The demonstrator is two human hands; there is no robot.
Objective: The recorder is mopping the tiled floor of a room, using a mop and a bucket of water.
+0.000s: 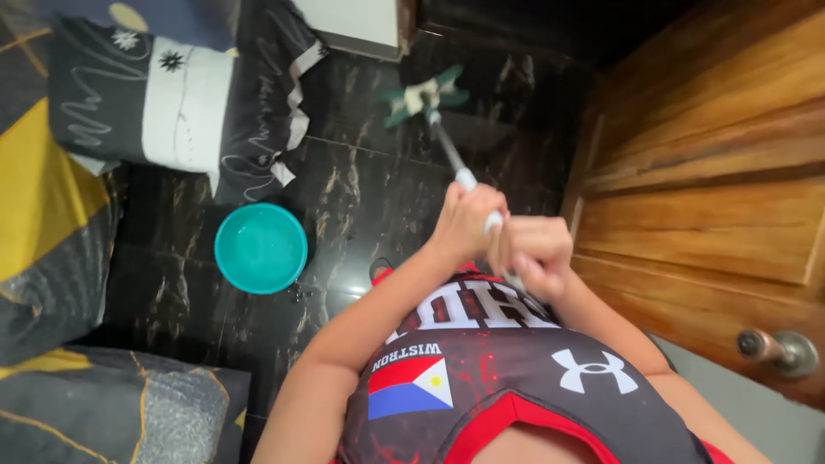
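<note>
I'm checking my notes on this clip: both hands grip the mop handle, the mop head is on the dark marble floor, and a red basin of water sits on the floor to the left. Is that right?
Not quite: the basin is teal, not red, as the head view shows. The rest holds: the left hand and right hand both grip the mop handle, the mop head is on the dark marble floor, and the basin holds water, on the floor to the left.

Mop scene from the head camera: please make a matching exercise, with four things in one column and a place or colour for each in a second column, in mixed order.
Things:
1. mop
2. basin
3. door
4. doorknob

Descriptions:
A. brown wood, on the right
B. teal, round, on the dark floor
C. metal, lower right
D. handle held in left hand and right hand

Pairs: 1-D, 2-B, 3-A, 4-C
</note>
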